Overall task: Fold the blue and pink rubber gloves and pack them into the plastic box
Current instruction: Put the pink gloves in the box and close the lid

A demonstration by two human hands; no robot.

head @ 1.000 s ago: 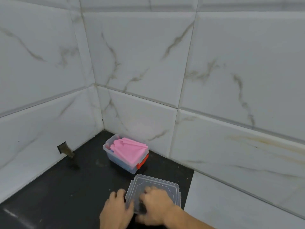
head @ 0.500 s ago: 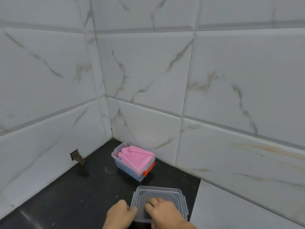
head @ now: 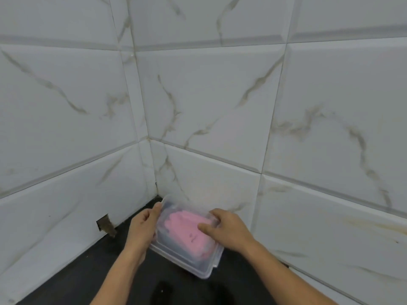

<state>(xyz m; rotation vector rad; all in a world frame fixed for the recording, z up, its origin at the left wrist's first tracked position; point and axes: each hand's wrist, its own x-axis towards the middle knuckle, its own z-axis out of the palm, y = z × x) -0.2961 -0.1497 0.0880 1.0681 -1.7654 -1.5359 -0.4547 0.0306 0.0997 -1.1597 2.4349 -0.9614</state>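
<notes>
Head view: both hands' fingers clamp the clear lid [head: 187, 258] edges over the wall-corner box, left hand [head: 143, 227], right hand [head: 229, 231].

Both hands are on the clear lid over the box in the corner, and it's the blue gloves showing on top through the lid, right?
Not quite: the head view shows pink gloves on top through the clear lid, not blue. The rest holds: the left hand and right hand are both on the lid, over the box in the corner.

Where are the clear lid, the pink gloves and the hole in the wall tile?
clear lid [head: 193, 259]: head view, near edge.
pink gloves [head: 187, 230]: head view, middle, seen through lid.
hole in the wall tile [head: 106, 223]: head view, its dark centre.
</notes>
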